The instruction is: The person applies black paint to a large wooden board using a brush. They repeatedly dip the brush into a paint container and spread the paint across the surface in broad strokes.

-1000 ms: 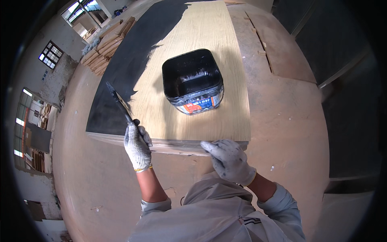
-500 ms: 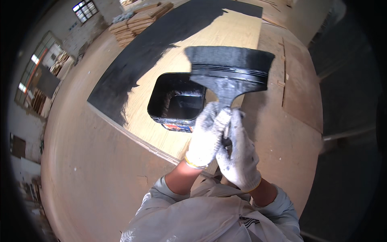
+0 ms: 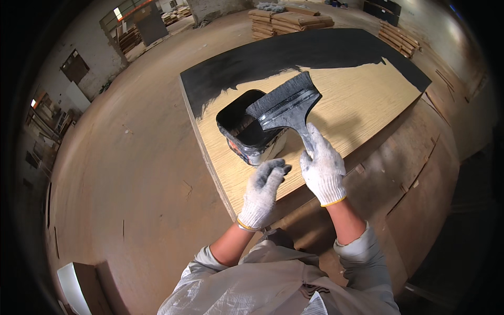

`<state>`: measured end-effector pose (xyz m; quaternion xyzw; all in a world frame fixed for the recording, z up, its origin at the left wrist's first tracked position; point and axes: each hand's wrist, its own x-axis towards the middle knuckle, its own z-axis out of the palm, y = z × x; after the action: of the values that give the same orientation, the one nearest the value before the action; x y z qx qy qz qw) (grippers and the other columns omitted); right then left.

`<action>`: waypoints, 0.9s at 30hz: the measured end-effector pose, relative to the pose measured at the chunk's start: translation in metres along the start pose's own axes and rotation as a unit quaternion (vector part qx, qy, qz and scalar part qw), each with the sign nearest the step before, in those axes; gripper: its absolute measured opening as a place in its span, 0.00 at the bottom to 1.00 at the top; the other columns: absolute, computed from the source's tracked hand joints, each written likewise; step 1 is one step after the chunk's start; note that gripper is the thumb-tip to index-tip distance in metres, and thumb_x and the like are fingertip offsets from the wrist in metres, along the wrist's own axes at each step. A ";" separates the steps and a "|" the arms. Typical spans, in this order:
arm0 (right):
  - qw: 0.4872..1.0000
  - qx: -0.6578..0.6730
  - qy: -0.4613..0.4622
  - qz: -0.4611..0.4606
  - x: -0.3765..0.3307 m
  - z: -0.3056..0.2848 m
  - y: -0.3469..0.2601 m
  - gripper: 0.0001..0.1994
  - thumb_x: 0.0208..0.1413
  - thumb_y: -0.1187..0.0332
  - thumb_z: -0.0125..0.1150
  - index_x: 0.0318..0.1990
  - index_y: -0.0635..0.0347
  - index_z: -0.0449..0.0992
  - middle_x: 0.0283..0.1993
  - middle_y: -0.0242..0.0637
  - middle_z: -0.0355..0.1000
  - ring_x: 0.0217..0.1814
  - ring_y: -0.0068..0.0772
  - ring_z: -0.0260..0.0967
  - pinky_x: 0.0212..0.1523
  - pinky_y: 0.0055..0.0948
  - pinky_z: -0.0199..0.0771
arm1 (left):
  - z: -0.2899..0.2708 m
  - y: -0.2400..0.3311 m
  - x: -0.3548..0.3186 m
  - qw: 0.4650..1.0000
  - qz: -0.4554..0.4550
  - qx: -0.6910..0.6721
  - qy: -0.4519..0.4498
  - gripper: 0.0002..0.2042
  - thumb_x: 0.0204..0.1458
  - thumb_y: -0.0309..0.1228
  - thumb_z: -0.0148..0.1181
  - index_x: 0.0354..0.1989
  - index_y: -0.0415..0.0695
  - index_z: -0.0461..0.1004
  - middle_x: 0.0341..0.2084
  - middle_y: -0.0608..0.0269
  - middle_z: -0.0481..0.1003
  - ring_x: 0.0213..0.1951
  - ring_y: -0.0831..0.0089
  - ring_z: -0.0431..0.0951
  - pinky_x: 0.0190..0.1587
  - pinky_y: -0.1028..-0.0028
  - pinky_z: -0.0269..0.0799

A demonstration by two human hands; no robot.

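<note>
My right hand (image 3: 324, 167), in a white knitted glove with a yellow cuff, is closed round the handle of a wide black paint brush (image 3: 289, 100). The brush is tilted, its broad bristles pointing up and left, partly over the mouth of a black-rimmed bucket (image 3: 239, 137) with dark paint inside. Just in front of the bucket is my left hand (image 3: 264, 188), gloved with dark-stained fingertips, loosely bent and holding nothing visible. The bucket stands on a pale wood-grain board (image 3: 362, 86), whose far and left far parts carry a black coat (image 3: 315, 48) with a ragged edge.
Beyond the board lies a stack of brown bundles (image 3: 291, 22), with another stack (image 3: 397, 39) at the far right. Flat brown sheets (image 3: 420, 210) lie on the floor to the right. A white-sided box (image 3: 79, 286) stands at lower left.
My left hand has let go of the brush handle and moved apart from it. My right hand now holds the brush alone, tilted toward the bucket. The view has turned to the right.
</note>
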<state>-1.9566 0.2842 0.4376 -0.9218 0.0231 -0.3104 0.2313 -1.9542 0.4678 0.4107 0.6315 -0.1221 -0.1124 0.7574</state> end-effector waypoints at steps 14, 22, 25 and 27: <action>0.808 -0.215 -0.482 -0.263 0.203 0.096 -0.007 0.16 0.58 0.69 0.61 0.51 0.55 0.88 0.52 0.44 0.86 0.54 0.48 0.85 0.49 0.52 0.84 | -0.057 -0.055 0.074 0.923 -0.134 -0.173 0.316 0.31 0.66 0.51 0.64 0.69 0.42 0.69 0.66 0.51 0.72 0.67 0.55 0.72 0.58 0.38 0.72; 0.726 -0.184 -0.561 -0.353 0.241 0.146 0.009 0.17 0.53 0.67 0.66 0.50 0.55 0.89 0.51 0.42 0.86 0.52 0.45 0.85 0.50 0.47 0.83 | -0.041 -0.057 0.097 0.938 -0.098 -0.194 0.270 0.13 0.66 0.37 0.63 0.51 0.40 0.80 0.43 0.54 0.85 0.41 0.59 0.87 0.41 0.56 0.88; 0.709 -0.185 -0.568 -0.374 0.252 0.150 0.029 0.17 0.52 0.67 0.68 0.51 0.55 0.89 0.51 0.41 0.86 0.52 0.44 0.85 0.50 0.48 0.83 | -0.005 -0.039 0.113 0.931 -0.094 -0.194 0.294 0.12 0.63 0.34 0.67 0.47 0.38 0.77 0.38 0.59 0.81 0.40 0.65 0.85 0.40 0.60 0.86; 0.695 -0.197 -0.573 -0.386 0.263 0.145 0.047 0.19 0.52 0.66 0.69 0.52 0.54 0.88 0.53 0.42 0.86 0.54 0.45 0.84 0.51 0.49 0.84 | 0.019 -0.041 0.125 0.929 -0.087 -0.181 0.310 0.12 0.63 0.33 0.67 0.47 0.38 0.77 0.39 0.58 0.81 0.39 0.66 0.85 0.40 0.61 0.87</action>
<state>-1.6551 0.2528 0.4628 -0.8735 -0.4112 0.2273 -0.1278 -1.8427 0.4027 0.3790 0.4948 0.1966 0.0035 0.8465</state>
